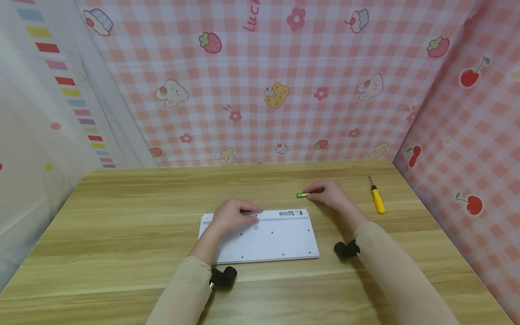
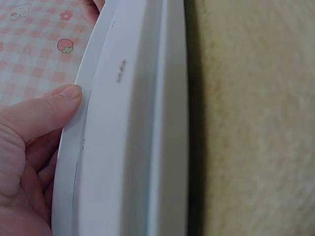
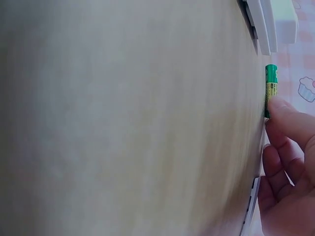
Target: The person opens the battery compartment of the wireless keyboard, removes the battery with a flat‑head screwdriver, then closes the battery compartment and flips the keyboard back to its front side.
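A white keyboard point(image 1: 260, 246) lies underside up on the table, its long raised ridge at the far side. Toward the right of that ridge, a battery slot point(image 1: 286, 213) shows uncovered. My left hand point(image 1: 233, 215) grips the keyboard's far edge; in the left wrist view the thumb point(image 2: 59, 105) presses on the rim with the fingers curled behind. Beyond the keyboard's far right corner, my right hand point(image 1: 330, 194) pinches a small green and yellow battery point(image 1: 302, 195) by one end. In the right wrist view, the battery point(image 3: 271, 81) points away from the fingertips, low over the table.
A yellow-handled screwdriver point(image 1: 378, 201) lies at the right of the wooden table point(image 1: 122, 234). Patterned cloth point(image 1: 260, 90) hangs along the back and right sides. A pale strip with dark marks point(image 3: 250, 209) shows beneath the right hand in the right wrist view.
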`<move>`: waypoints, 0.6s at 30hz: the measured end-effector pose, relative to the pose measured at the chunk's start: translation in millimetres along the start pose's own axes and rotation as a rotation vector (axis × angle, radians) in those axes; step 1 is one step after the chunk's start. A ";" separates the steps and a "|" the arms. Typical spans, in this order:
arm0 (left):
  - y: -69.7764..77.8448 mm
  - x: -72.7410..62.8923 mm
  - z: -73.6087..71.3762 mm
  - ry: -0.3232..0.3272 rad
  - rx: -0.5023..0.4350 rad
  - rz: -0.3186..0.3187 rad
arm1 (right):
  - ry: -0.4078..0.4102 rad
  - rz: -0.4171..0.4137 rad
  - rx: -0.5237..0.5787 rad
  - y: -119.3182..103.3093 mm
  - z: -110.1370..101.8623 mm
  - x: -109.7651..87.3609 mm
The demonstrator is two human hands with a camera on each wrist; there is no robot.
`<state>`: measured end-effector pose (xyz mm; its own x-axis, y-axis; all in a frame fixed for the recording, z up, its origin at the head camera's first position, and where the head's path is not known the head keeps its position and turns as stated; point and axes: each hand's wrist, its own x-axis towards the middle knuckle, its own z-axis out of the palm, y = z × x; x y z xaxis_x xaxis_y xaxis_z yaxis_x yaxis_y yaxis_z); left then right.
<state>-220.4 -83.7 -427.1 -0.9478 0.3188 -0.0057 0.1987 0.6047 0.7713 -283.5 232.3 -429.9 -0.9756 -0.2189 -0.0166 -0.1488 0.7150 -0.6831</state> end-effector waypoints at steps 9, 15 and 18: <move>-0.4 0.2 0.4 0.003 0.006 0.006 | -0.010 -0.019 0.038 1.5 -5.2 -4.9; -0.1 0.3 0.3 0.005 0.012 0.009 | -0.055 0.021 0.092 4.9 -20.2 -16.8; -0.5 0.6 0.5 0.006 0.017 0.013 | -0.059 0.002 0.087 12.0 -27.5 -23.7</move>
<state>-221.0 -83.4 -427.9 -0.9466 0.3223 0.0082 0.2152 0.6126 0.7606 -266.6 264.3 -417.6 -0.9642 -0.2584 -0.0593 -0.1300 0.6558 -0.7436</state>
